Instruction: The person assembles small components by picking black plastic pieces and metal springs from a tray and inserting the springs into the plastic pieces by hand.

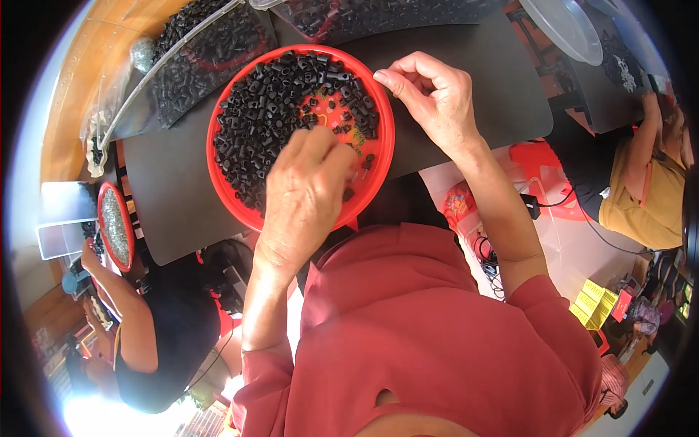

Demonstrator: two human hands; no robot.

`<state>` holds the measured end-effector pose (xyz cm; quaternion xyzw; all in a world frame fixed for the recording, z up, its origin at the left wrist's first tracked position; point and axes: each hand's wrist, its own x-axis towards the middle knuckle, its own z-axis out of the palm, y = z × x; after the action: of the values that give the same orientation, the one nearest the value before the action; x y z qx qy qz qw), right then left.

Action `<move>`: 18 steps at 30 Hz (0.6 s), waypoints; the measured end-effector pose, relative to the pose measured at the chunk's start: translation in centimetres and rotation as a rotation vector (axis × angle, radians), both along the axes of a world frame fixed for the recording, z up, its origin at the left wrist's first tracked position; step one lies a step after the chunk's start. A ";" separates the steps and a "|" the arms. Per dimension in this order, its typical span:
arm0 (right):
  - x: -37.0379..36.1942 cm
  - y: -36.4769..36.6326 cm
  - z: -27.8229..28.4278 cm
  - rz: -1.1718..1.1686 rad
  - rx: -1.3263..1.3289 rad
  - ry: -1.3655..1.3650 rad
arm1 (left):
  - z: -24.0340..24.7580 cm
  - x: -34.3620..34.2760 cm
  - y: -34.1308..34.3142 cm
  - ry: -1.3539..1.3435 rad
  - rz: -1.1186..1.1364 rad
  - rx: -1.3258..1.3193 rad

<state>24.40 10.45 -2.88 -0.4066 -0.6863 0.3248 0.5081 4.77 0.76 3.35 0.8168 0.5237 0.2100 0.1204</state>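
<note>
A round red tray stands on the dark table, its patterned bottom bare at the right side. Small black plastic parts are heaped in it, thickest along the left and far sides, with a few scattered over the bare patch. My left hand reaches over the near part of the tray, fingers curled down and together; its fingertips are hidden, so what they hold is too. Just beyond the tray's right rim is my right hand, thumb and forefinger pinched together. Anything between those tips is too small to make out.
Clear bags of black parts lie at the far edge of the dark tabletop. A red-rimmed tray of shiny pieces is at left. Co-workers sit on both sides; one in a yellow shirt is at right, near a clear plastic lid.
</note>
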 end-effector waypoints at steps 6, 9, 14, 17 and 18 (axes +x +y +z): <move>0.1 -0.1 0.1 -0.004 0.029 -0.011 | 0.3 -0.2 -0.7 -0.085 0.085 -0.020; 0.0 -0.1 0.0 -0.008 0.039 -0.015 | -0.1 0.3 -1.0 -0.032 0.083 -0.020; 0.0 0.0 -0.2 -0.002 0.048 -0.005 | -0.9 1.1 -1.0 0.019 0.096 -0.018; 0.1 0.0 0.1 -0.012 0.037 -0.031 | -1.2 1.1 -1.1 -0.025 0.127 0.005; 0.0 -0.1 0.4 -0.016 0.043 -0.017 | -1.2 1.0 -1.2 -0.069 0.142 0.012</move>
<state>24.43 10.33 -2.51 -0.4039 -0.6940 0.3026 0.5135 5.75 -0.41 2.17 0.7706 0.5746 0.2491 0.1182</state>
